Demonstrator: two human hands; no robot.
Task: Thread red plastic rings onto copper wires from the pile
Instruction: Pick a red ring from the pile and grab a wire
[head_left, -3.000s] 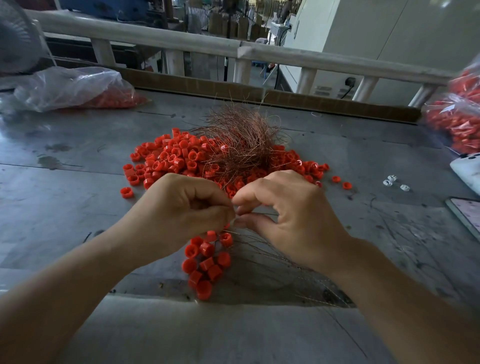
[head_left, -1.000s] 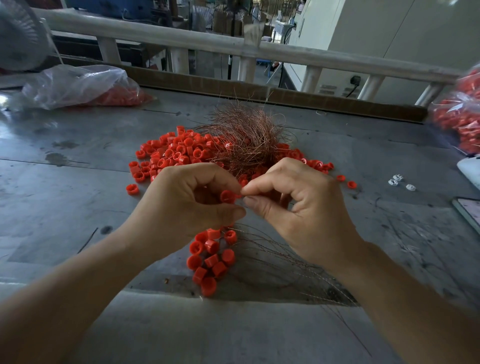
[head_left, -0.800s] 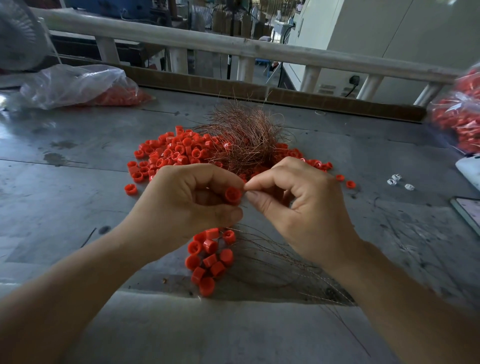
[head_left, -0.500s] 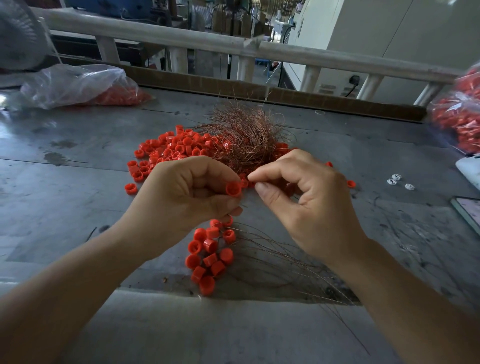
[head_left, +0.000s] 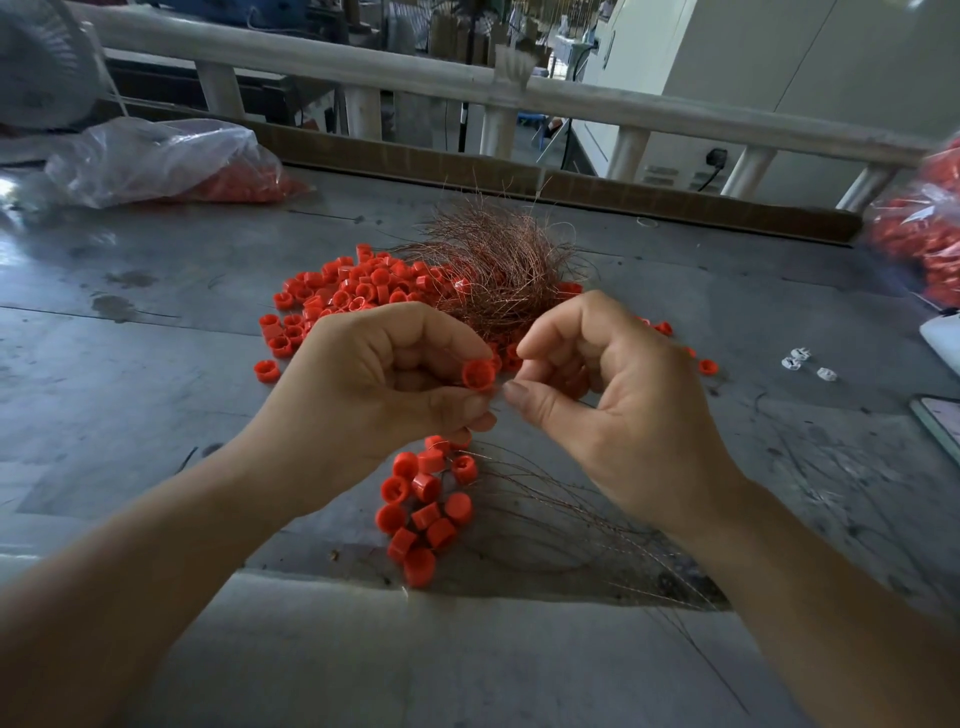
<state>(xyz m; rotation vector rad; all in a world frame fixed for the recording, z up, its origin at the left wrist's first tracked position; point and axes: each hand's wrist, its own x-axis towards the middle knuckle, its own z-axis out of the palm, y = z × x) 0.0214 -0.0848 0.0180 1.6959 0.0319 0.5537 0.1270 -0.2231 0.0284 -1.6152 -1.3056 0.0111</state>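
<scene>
The left hand (head_left: 384, 395) pinches a ring (head_left: 478, 375), hole facing the right hand (head_left: 613, 410), seemingly to receive a wire; whether those curled fingers (head_left: 550, 332) hold one, I cannot tell.

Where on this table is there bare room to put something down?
Bare table lies left of the loose ring pile, in front of the plastic bag. More lies between the copper wire tangle and the right-hand bag of rings. The centre is crowded, down to the threaded rings.
</scene>
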